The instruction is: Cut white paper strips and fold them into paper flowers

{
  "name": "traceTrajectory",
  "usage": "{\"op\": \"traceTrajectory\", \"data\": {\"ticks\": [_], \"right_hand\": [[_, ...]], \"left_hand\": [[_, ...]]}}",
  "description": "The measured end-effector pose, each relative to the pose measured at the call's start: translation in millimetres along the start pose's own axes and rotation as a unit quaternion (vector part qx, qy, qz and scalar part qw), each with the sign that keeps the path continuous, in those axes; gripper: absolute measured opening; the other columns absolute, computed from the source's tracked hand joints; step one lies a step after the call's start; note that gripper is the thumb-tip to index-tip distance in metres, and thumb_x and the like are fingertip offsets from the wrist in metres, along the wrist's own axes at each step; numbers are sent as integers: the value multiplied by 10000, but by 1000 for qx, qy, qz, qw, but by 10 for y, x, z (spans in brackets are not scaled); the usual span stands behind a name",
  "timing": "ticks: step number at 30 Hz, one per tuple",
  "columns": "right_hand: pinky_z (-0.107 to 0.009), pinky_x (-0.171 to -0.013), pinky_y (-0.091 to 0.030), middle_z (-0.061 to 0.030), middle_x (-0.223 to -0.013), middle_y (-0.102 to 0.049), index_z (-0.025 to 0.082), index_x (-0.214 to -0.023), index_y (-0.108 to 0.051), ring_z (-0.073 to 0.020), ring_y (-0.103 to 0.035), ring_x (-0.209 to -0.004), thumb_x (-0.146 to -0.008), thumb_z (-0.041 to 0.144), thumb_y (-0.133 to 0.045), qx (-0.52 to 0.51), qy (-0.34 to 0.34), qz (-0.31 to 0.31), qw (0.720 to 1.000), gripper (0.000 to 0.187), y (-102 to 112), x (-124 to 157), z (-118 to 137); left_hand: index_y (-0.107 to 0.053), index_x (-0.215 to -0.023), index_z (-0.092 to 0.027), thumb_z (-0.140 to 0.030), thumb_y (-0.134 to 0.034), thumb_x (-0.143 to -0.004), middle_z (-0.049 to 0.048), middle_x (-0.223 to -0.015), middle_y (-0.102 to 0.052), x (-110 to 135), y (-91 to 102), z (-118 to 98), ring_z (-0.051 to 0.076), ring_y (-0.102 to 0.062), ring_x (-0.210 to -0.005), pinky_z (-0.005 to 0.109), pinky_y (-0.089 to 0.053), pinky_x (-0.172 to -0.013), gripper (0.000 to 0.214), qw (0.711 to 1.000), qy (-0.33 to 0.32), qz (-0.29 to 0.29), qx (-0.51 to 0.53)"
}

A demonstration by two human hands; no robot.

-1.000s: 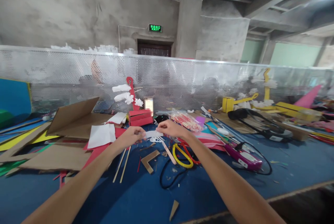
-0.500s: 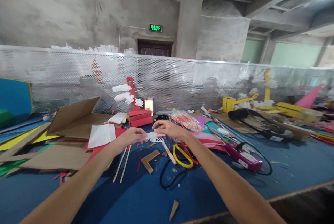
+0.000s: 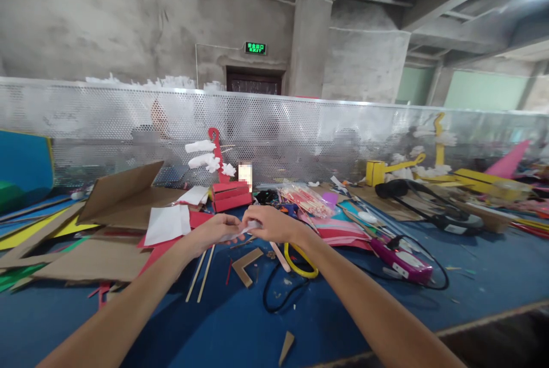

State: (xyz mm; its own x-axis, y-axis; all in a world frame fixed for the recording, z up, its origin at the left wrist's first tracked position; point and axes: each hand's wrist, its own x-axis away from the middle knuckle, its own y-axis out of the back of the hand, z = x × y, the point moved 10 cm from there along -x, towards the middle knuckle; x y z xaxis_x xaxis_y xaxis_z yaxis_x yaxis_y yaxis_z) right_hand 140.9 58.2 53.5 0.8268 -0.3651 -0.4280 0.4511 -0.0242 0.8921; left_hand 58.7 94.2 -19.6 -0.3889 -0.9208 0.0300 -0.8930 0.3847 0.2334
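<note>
Over the blue table, my left hand (image 3: 218,229) and my right hand (image 3: 271,223) meet, both closed in a pinch. Between their fingers is a small strip of thin white paper (image 3: 254,224), mostly covered by the fingers. A stack of white paper sheets (image 3: 166,225) lies to the left of my left hand. Just behind the hands is a red box (image 3: 231,197); a red curved upright (image 3: 218,153) with white paper tufts stands there too. Below my right hand lies a yellow loop-shaped handle (image 3: 315,270), partly hidden by my forearm.
Two thin wooden sticks (image 3: 206,276) and an L-shaped cardboard piece (image 3: 245,268) lie in front. Cardboard sheets (image 3: 86,256) pile up on the left. A purple power strip (image 3: 403,262) with a black cord is on the right. A perforated metal screen (image 3: 283,139) closes the back.
My right hand has moved left and slightly down, closing up against my left hand. Less of the white paper shows between them now.
</note>
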Motion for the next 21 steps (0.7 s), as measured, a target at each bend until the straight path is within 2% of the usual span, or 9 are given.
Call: {"op": "traceTrajectory", "data": {"ticks": [7,11,15,21], "right_hand": [[-289,-879,-397,-73,-1002,-589,166,-884,-680,-167,-547,-928,-834,187,-596,5,34,-5,999,100,46,20,57],[-304,-877,-397,-70,-938,-632,176,-868,-710,-173,-548,-903,-838,206,-607,3,47,13,999,112,7,18,83],[-277,-825,-418,-53,-894,-682,187,-913,-718,-161,-583,-848,-835,184,-589,-40,23,30,998,151,-42,27,11],[-230,-737,-450,-36,-877,-704,170,-916,-701,-145,-630,-787,-803,198,-588,-139,-60,9,988,162,-10,54,-165]], "left_hand": [[-637,-794,-130,-434,-665,-693,65,-798,-691,-13,-44,18,133,-571,-646,224,-382,-576,321,998,-15,25,-55],[-638,-775,-126,-432,-688,-665,57,-772,-680,6,-98,-1,135,-573,-634,225,-397,-580,329,997,-21,40,-66],[-646,-793,-127,-405,-697,-655,44,-756,-667,43,-151,-56,131,-567,-631,221,-402,-582,314,995,-32,53,-78],[-643,-806,-129,-390,-667,-684,49,-759,-659,51,-194,-93,135,-567,-635,231,-418,-603,289,992,-54,66,-93]]}}
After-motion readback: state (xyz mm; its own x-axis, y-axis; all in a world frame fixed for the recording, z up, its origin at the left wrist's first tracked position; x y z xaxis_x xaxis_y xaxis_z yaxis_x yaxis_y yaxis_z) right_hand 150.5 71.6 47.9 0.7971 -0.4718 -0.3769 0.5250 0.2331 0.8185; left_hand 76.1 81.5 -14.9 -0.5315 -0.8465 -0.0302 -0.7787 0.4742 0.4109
